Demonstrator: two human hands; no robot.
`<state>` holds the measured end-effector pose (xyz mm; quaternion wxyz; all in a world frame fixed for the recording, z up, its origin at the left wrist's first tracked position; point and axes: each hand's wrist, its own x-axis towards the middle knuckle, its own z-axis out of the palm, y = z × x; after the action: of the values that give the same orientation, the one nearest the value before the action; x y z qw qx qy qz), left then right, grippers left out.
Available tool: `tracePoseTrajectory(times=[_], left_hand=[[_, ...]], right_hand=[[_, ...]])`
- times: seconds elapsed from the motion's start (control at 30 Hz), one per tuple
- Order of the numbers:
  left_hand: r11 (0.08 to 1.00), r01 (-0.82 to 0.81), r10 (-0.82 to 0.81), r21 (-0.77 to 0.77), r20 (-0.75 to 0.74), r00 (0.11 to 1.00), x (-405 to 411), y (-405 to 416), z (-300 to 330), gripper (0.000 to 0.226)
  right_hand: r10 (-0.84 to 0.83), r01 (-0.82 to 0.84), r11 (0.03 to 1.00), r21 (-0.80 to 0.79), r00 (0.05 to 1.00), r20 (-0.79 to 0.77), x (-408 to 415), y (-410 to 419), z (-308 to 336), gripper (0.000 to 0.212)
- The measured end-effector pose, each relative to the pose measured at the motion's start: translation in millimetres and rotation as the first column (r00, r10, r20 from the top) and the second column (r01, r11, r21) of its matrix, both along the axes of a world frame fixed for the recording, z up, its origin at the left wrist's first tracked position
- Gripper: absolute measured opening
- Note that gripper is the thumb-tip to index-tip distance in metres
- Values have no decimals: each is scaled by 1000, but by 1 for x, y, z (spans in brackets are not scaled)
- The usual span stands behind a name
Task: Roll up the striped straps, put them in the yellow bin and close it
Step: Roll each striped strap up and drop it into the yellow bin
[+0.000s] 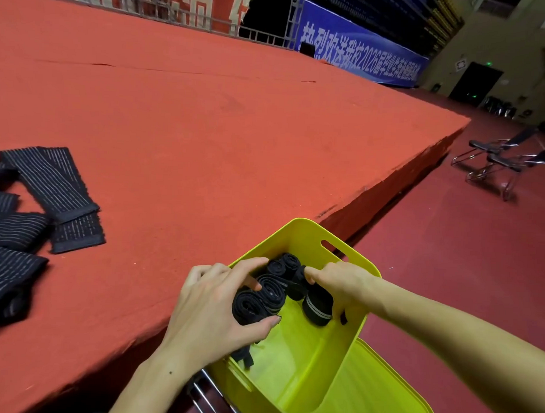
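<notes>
The yellow bin (305, 357) stands open at the stage edge, with several rolled black striped straps in its far end. My left hand (216, 313) grips a rolled strap (254, 305) between fingers and thumb inside the bin. My right hand (339, 287) curls its fingers round another rolled strap (317, 308) with pale stripes. More rolls (282, 266) sit behind them. Several unrolled striped straps (47, 184) lie flat on the stage at the left. A yellow lid (381, 395) lies under the bin at the lower right.
The red carpeted stage (206, 125) stretches ahead, and its edge drops to a dark red floor (450, 261) on the right. Metal folding chairs (498, 160) stand on that floor. A metal frame (213, 394) shows beneath the bin.
</notes>
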<state>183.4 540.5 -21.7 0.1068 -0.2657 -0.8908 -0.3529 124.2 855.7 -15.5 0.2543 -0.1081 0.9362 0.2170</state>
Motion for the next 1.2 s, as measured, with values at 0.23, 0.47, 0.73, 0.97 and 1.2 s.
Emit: tracePoseTrajectory(times=[0.23, 0.47, 0.73, 0.97, 1.2], left_hand=[[1000, -3, 3, -5, -13, 1000, -1, 1, -2, 82], [1000, 1, -1, -11, 2, 1000, -2, 1, -6, 83], [1000, 9, -9, -21, 0, 1000, -3, 1, -7, 82], [980, 3, -17, 200, 64, 998, -4, 0, -2, 77], [980, -30, 27, 198, 17, 999, 10, -34, 29, 81]], right_hand=[[-11, 11, 1000, -14, 1000, 9, -4, 2, -12, 101], [-5, 5, 1000, 0, 1000, 11, -5, 0, -10, 103], [-6, 4, 999, -39, 998, -66, -4, 8, -20, 98], [-288, 215, 782, -586, 957, -34, 10, 7, 31, 81], [-328, 5, 401, -916, 935, -138, 68, -53, 84, 66]])
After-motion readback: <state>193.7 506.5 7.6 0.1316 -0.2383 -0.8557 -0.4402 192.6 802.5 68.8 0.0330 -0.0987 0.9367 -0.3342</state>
